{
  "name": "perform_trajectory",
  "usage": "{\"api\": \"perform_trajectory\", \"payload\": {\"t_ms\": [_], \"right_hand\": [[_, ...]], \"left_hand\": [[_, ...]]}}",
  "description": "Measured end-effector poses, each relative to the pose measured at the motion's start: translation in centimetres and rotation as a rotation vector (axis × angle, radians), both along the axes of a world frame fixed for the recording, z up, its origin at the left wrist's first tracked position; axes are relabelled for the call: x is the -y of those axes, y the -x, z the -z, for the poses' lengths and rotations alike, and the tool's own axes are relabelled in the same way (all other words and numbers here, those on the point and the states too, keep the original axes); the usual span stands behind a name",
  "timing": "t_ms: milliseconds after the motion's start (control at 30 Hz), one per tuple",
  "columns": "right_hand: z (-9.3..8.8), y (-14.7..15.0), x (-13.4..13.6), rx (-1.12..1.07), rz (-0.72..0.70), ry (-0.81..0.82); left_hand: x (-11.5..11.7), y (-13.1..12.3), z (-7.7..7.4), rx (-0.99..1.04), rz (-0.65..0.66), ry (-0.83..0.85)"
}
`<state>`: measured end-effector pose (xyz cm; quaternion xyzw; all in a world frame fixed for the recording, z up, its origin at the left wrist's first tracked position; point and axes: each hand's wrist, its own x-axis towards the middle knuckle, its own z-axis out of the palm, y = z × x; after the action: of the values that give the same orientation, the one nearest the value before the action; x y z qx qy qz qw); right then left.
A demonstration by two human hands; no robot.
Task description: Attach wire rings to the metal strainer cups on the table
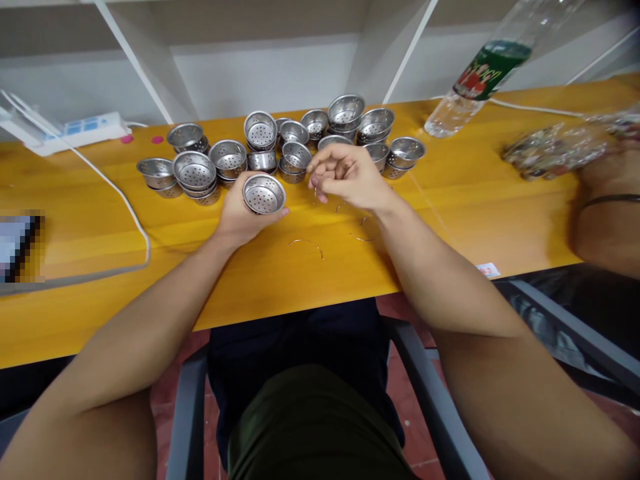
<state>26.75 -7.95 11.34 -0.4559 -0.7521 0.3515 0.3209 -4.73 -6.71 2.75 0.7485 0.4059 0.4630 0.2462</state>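
My left hand (pixel 239 212) is wrapped round a small metal cup with holes in its bottom (pixel 264 195), its mouth tilted towards me. To the right of that cup, my right hand (pixel 345 177) has its fingers bent together, with a thin wire piece (pixel 315 193) showing at the fingertips. Several similar perforated cups, some stacked, stand behind both hands, among them a stack at the left (pixel 195 171) and one at the back (pixel 346 111). A curved thin wire (pixel 307 244) lies on the yellow table (pixel 260 280), and more wires lie beside my right wrist.
A tilted plastic bottle (pixel 490 70) is at the back right. Beyond it are a clear bag of small items (pixel 555 150) and another person's arm (pixel 613 207). On the left are a white power strip (pixel 83 132), a white cable (pixel 113 185) and a partly pixelated device (pixel 17 247).
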Motion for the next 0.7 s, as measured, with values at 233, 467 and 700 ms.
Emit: {"api": "perform_trajectory", "payload": {"t_ms": [233,467,700], "right_hand": [[3.9,0.0,-3.0,-0.511,-0.144,-0.047],[3.8,1.3,-1.9,-0.415,-0.136,-0.21],[4.2,2.2,-1.2,-0.279,-0.177,-0.326]], "left_hand": [[-2.0,-0.2,3.6,0.197,0.183,-0.027],[-0.2,-1.6,2.4,0.221,0.326,0.036],[0.5,-1.8,1.4,0.21,0.295,0.104]]}}
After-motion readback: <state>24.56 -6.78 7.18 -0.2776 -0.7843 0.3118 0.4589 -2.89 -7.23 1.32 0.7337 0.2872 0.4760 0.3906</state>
